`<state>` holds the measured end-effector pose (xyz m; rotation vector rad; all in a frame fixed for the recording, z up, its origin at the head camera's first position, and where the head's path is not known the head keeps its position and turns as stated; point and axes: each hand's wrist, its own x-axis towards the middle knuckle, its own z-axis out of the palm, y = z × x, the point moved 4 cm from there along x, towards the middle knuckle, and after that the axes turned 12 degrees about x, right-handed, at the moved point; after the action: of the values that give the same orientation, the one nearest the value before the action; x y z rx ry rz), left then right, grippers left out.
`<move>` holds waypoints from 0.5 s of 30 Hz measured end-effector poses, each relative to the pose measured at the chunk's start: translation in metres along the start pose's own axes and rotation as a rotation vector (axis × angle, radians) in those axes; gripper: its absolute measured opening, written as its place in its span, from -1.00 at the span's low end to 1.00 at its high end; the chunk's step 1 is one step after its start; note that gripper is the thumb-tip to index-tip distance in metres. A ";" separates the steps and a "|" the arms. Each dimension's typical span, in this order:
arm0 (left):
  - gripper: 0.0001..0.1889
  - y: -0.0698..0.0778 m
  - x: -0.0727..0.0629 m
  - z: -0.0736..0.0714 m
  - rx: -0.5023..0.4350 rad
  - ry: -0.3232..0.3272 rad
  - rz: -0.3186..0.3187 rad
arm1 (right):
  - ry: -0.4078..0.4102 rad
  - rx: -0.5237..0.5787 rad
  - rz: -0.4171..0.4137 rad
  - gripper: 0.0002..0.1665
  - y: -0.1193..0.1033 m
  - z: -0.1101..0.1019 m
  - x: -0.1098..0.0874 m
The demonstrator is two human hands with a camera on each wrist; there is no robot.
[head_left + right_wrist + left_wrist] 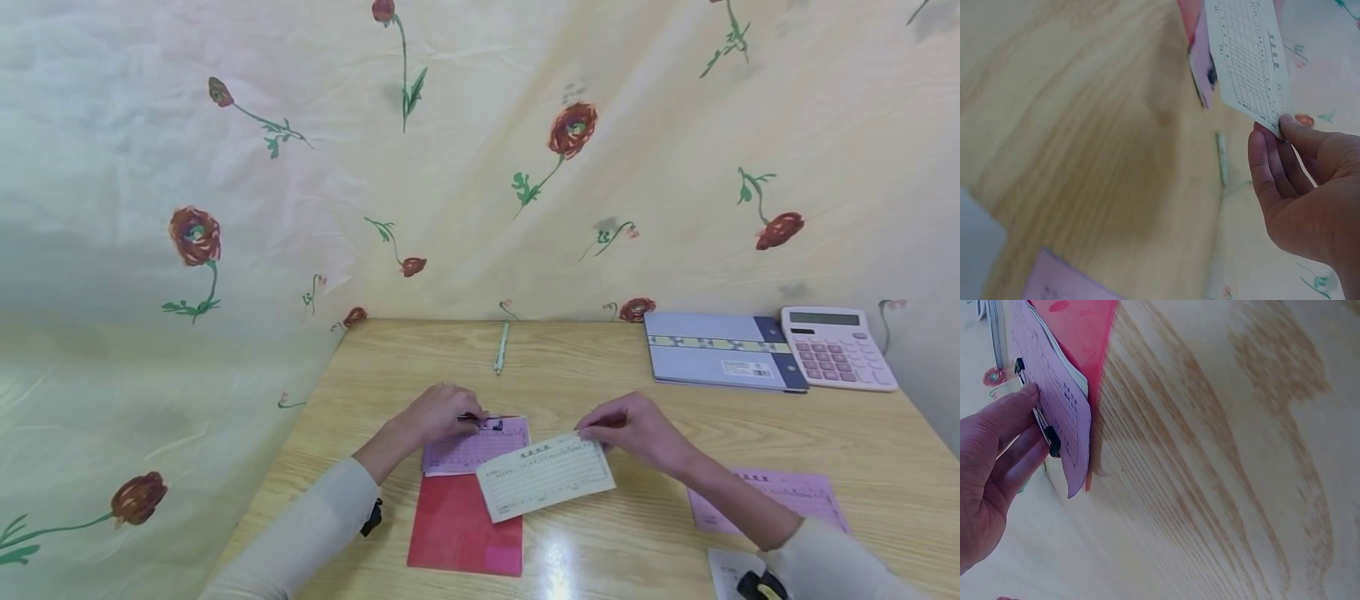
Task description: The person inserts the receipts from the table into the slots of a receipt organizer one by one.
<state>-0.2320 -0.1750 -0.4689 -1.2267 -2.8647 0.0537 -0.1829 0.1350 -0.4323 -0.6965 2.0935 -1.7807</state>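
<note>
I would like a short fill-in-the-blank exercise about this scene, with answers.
The right hand holds the pale slip; the left hand grips the metal ____ of the clipboard.
The clipboard beneath the purple form is coloured ____.
In the head view, the calculator lies to the ____ of the blue folder.
Missing words: clip; red; right.

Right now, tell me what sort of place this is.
Likely a desk for office paperwork, whether at home or at work I can't tell. A calculator and a pen lie on it, and a red clipboard holds a pink printed form.
</note>
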 end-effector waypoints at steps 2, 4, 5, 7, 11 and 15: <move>-0.75 0.000 0.000 -0.001 -0.006 -0.003 -0.002 | 0.007 0.019 0.039 -0.85 0.008 0.009 0.006; -0.75 0.000 0.000 -0.001 -0.011 -0.005 -0.005 | 0.016 0.019 0.066 -0.86 0.016 0.019 0.011; -0.75 0.000 0.000 -0.001 -0.013 -0.007 -0.007 | 0.020 0.018 0.077 -0.86 0.019 0.023 0.014; -0.75 0.000 0.000 0.000 -0.015 -0.008 -0.011 | 0.027 0.014 0.091 -0.87 0.024 0.032 0.019; -0.75 0.000 0.000 0.000 -0.023 -0.011 -0.016 | 0.044 -0.010 0.093 -0.87 0.031 0.047 0.029; -0.75 0.001 0.000 -0.001 -0.026 -0.009 -0.024 | 0.081 -0.025 0.078 -0.89 0.038 0.060 0.037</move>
<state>-0.2311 -0.1741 -0.4678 -1.1998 -2.8964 0.0221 -0.1888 0.0690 -0.4772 -0.5492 2.1677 -1.7712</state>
